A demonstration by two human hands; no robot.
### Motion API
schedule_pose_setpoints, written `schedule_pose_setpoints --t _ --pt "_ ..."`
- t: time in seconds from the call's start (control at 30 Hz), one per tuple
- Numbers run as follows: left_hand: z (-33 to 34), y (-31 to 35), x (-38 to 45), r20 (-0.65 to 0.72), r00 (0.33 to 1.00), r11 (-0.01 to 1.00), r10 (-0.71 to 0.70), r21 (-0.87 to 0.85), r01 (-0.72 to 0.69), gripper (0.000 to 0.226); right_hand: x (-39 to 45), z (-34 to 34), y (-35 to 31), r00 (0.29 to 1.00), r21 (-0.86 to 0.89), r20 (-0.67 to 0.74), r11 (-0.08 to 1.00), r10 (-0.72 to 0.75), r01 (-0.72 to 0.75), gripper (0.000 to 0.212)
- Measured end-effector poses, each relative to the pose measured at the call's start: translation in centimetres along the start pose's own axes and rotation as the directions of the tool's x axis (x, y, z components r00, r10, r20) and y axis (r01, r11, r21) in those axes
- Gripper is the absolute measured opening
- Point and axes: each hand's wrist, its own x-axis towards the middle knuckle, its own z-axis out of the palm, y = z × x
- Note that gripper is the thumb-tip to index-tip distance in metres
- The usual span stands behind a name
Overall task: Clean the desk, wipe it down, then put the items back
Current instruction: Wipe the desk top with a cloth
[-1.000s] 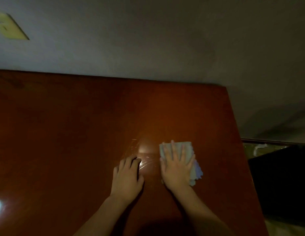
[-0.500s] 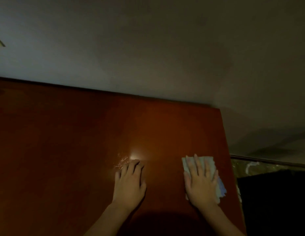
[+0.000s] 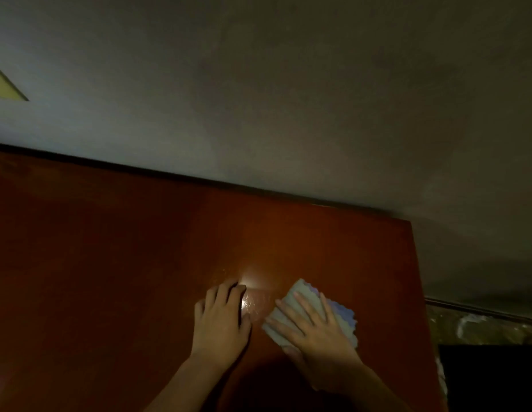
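A glossy red-brown wooden desk (image 3: 110,263) fills the lower left and middle of the head view. A folded pale cloth (image 3: 342,310) with a wavy bluish edge lies flat on it near the right side. My right hand (image 3: 315,328) presses on the cloth with straight, spread fingers pointing up and to the left. My left hand (image 3: 221,319) rests flat on the bare wood just left of the cloth, fingers together. A wet, shiny patch (image 3: 257,298) glints between the two hands.
A plain grey wall (image 3: 258,99) rises behind the desk's far edge. The desk's right edge runs down at about (image 3: 422,292); beyond it lie a dim speckled floor (image 3: 478,328) and a dark object (image 3: 490,379). A yellowish sheet (image 3: 3,87) hangs at the upper left.
My right hand slid the cloth out to the right, then back left toward my left hand, and turned it at an angle. My left hand stayed in place.
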Motion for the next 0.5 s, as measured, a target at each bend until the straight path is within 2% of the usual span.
schedule_pose_setpoints --t 0.07,0.17,0.23,0.3,0.33,0.37,0.4,0.5 --pt "-0.1 0.8 1.0 0.015 1.000 1.000 0.004 0.006 -0.004 0.053 -0.8 0.6 2.8 0.999 -0.007 -0.005 0.999 0.054 -0.054 0.048" --pt "-0.7 1.8 2.3 0.051 0.999 0.999 0.005 -0.041 -0.003 0.050 0.3 0.1 5.8 0.947 0.109 0.013 0.941 0.321 -0.320 0.050" --pt "-0.6 1.5 3.0 0.052 0.999 0.997 0.000 -0.078 0.004 0.051 3.0 -1.3 6.5 0.845 0.235 -0.038 0.827 0.533 -0.510 0.055" --pt "-0.9 1.2 3.5 0.049 0.999 0.996 -0.008 -0.092 0.013 0.051 7.0 -2.8 6.3 0.704 0.342 0.009 0.660 0.710 -0.669 0.054" --pt "-0.9 1.0 3.7 0.056 0.998 0.994 -0.013 -0.112 0.020 0.050 9.1 -3.6 5.8 0.658 0.367 0.038 0.602 0.752 -0.710 0.053" --pt "-1.1 0.9 3.9 0.055 0.998 0.993 -0.016 -0.113 0.022 0.050 11.0 -4.3 5.2 0.655 0.379 0.056 0.591 0.753 -0.712 0.053" --pt "-1.2 0.6 4.0 0.053 0.998 0.994 -0.019 -0.102 0.025 0.050 12.6 -4.7 4.5 0.695 0.385 0.057 0.627 0.717 -0.677 0.054" --pt "-1.0 0.1 4.3 0.060 0.997 0.996 -0.043 -0.070 0.047 0.052 14.8 -4.8 1.9 0.864 0.302 -0.072 0.837 0.498 -0.457 0.054"
